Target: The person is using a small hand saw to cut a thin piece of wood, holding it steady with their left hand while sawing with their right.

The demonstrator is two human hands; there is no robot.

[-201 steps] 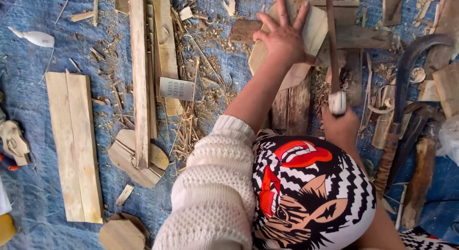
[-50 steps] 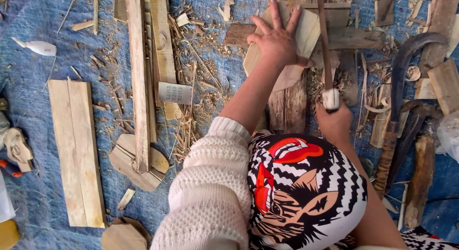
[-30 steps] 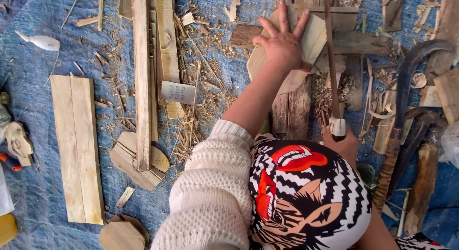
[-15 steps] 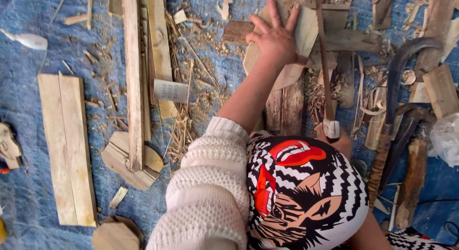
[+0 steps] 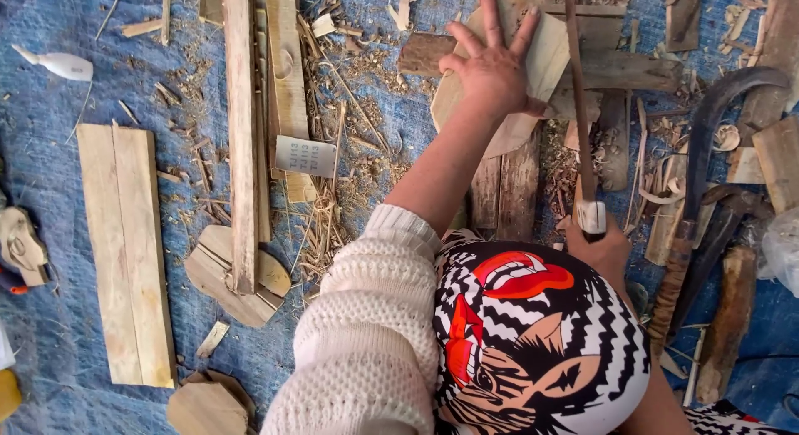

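Observation:
My left hand (image 5: 493, 69) lies flat, fingers spread, on a pale rounded wooden board (image 5: 545, 56) that rests across darker wood blocks (image 5: 516, 185). My right hand (image 5: 606, 250) grips the handle of a thin-bladed saw (image 5: 577, 102). The blade runs straight away from me, along the right edge of the board beside my left thumb. A white knitted sleeve (image 5: 366, 335) covers my left arm. A patterned headscarf (image 5: 533, 343) hides my right wrist.
A blue tarp (image 5: 50, 27) strewn with shavings covers the ground. Two pale planks (image 5: 125, 252) lie left, a long slat (image 5: 241, 135) over rounded offcuts (image 5: 237, 277). A curved dark blade (image 5: 707, 127) and wood scraps (image 5: 778, 156) crowd the right side.
The saw handle and my right hand have drawn back toward my body since the earlier frames. My left hand stays pressed on the board.

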